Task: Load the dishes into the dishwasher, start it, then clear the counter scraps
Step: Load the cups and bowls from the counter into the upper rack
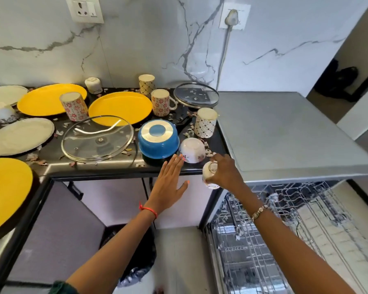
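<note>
Wall socket (84, 9) on marble backsplash (136, 39)

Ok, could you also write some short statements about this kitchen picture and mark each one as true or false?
1. The right hand holds a small white cup. True.
2. The left hand grips the blue pot. False: its fingers are straight and it holds nothing.
3. The blue pot stands upside down on the counter. True.
4. The dishwasher is closed. False: it is open, and its wire rack is in view below the right arm.
5. Three yellow plates lie on the counter. True.
</note>
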Motion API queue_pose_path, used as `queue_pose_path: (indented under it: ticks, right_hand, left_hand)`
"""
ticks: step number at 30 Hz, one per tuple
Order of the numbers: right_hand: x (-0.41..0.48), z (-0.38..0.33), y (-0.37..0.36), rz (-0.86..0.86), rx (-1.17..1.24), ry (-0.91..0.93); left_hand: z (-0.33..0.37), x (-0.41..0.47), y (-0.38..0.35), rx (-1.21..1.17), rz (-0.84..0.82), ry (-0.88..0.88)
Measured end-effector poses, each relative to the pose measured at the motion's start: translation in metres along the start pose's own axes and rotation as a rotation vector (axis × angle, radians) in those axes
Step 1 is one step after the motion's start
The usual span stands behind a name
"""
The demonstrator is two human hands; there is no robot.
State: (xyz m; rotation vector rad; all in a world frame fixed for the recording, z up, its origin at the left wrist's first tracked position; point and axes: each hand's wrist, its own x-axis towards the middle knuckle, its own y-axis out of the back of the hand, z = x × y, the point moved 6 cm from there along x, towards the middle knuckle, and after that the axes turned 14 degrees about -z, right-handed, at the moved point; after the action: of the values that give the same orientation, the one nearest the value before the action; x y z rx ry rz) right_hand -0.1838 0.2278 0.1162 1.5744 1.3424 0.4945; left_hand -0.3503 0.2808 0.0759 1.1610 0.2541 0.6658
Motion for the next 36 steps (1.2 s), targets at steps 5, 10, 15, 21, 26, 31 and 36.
queue_pose_path:
  ticks: [5,10,15,21,26,31,36]
  right_hand:
    - [-0.031,0.059,-0.021,-0.011,0.029,-0.007]
    - [-0.066,0.128,-0.044,-0.029,0.139,-0.039]
    - [-0.099,0.192,-0.067,-0.057,0.202,-0.120]
    - [-0.130,0.252,-0.090,-0.105,0.193,-0.212]
    - [-0.150,0.294,-0.102,-0.114,0.229,-0.272]
    - [-0.162,0.335,-0.113,-0.097,0.311,-0.313]
    - [-0.157,0.376,-0.118,-0.074,0.396,-0.374]
  left_hand:
    - [0.042,-0.014,-0.056,-0.021,-0.113,0.030]
    - [0.092,-0.027,-0.118,0.001,-0.265,0.012]
    - [0.142,-0.037,-0.171,-0.003,-0.373,-0.035]
    - [0.187,-0.044,-0.216,0.002,-0.501,-0.062]
    - [0.208,-0.051,-0.254,0.093,-0.639,-0.095]
    - [0.227,-0.054,-0.289,0.147,-0.788,-0.145]
    - [0.231,-0.059,-0.317,0.168,-0.893,-0.154]
